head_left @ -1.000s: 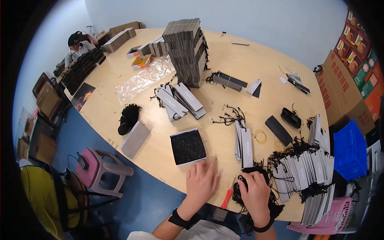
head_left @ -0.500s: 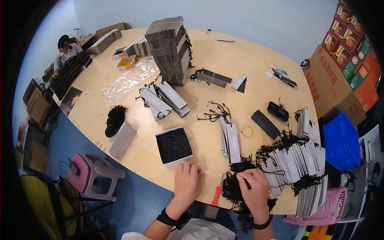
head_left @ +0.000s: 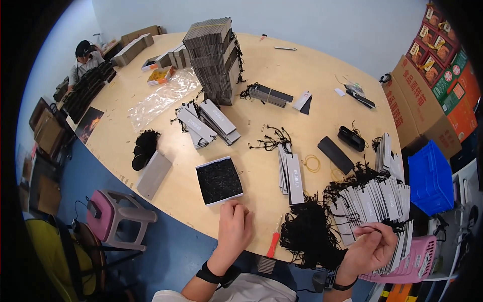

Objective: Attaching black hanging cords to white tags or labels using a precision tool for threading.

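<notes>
the left hand (head_left: 234,226) is low over the table (head_left: 261,191), just in front of a small white box (head_left: 216,203) full of thin black bits (head_left: 219,180). its fingers curl in, and i cannot tell if they hold anything. the right hand (head_left: 373,246) is over the near end of a big spread of gray tags (head_left: 370,204). its thumb and fingers bend close together, but i cannot tell if something tiny is pinched there. a messy heap of black strings (head_left: 309,234) lies between the two hands, near the table's front edge. a tool with a red handle (head_left: 272,245) is just left of the heap. behind the heap lies a little bunch of gray tags (head_left: 295,176) with black strings on top.
</notes>
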